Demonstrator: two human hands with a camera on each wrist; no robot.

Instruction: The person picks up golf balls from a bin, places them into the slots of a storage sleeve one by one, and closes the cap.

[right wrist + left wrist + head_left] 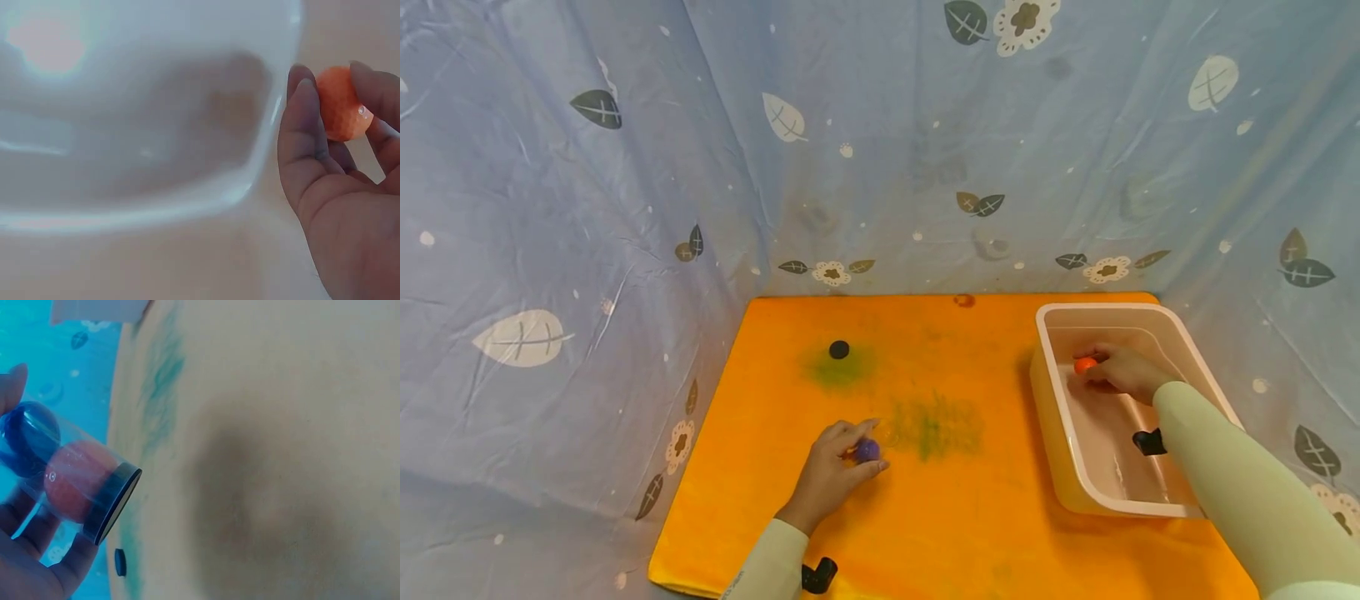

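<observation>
My left hand (829,471) holds a clear cylindrical container (69,465) tilted above the table, fingers curled round it. Inside lie a purple ball (868,450), which looks blue in the left wrist view, and a reddish ball (80,478) beside the container's dark end (115,503). Over at the right, my right hand (1123,372) pinches an orange ball (342,103) with a dimpled surface between thumb and fingers. In the head view that hand is within the outline of a pale plastic bin (1078,437); its height above the bin's floor is hard to tell.
A black disc (838,349) lies on the orange-covered table (1000,533), far left of the bin. Green stains mark the cover. Patterned blue curtains (880,167) stand behind the table and along both sides. The bin's raised rim (1071,417) surrounds its inside.
</observation>
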